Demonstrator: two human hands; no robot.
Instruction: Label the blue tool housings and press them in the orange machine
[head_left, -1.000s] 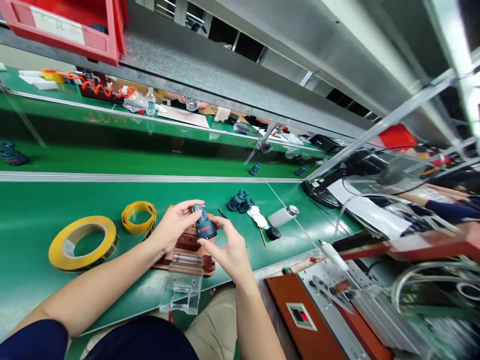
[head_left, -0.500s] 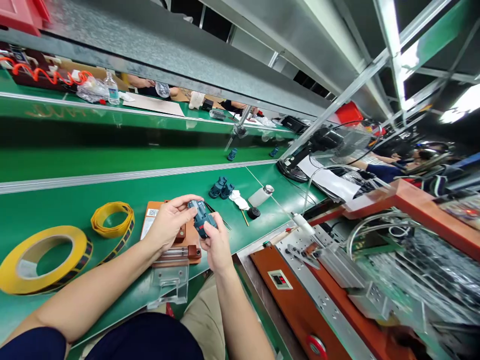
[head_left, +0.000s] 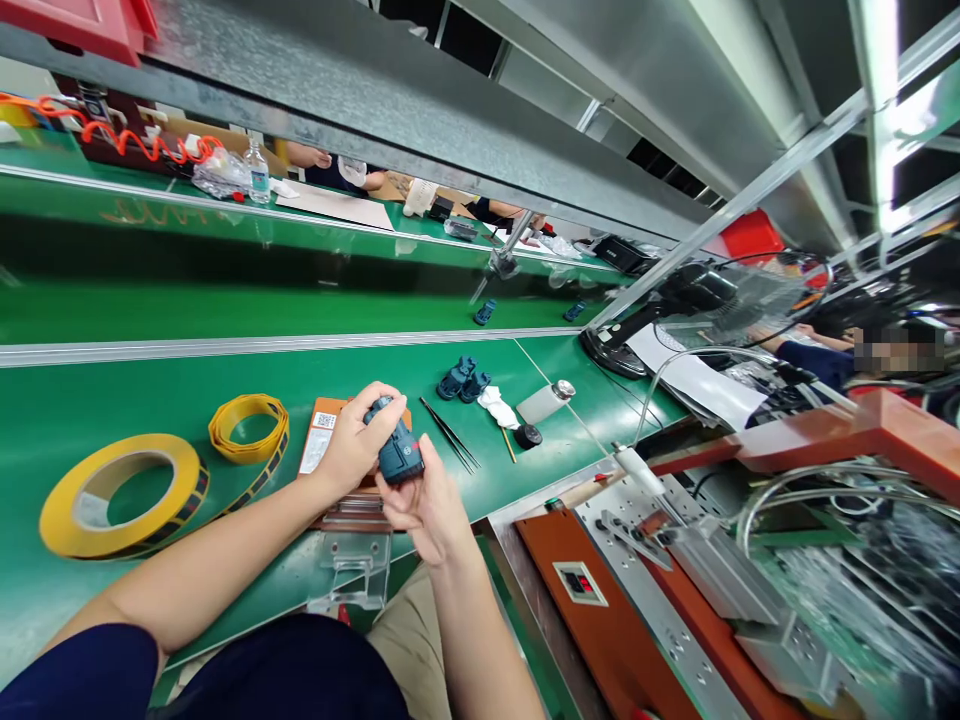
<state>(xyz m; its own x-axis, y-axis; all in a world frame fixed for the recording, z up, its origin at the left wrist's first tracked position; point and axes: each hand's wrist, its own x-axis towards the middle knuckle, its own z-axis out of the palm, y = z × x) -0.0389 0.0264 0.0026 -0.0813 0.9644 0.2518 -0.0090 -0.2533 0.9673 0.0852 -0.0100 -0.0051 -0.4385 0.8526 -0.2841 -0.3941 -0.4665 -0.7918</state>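
Inspection step: blue housing (head_left: 397, 452) pinched between left hand (head_left: 352, 445) and right hand (head_left: 424, 510); next, steady seating onto brown fixture (head_left: 322, 450).

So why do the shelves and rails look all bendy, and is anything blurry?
Head view: the wide lens bends the metal rail and splays the edges; the right-side machine is smeared with blur; bright glare streaks along the frame bar; the blue part between left hand and right hand stays sharp.

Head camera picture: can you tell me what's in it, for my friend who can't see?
Two bare hands, left hand and right hand, hold a small dark blue tool housing above a green workbench. Yellow tape rolls lie to the left, black tweezers to the right.
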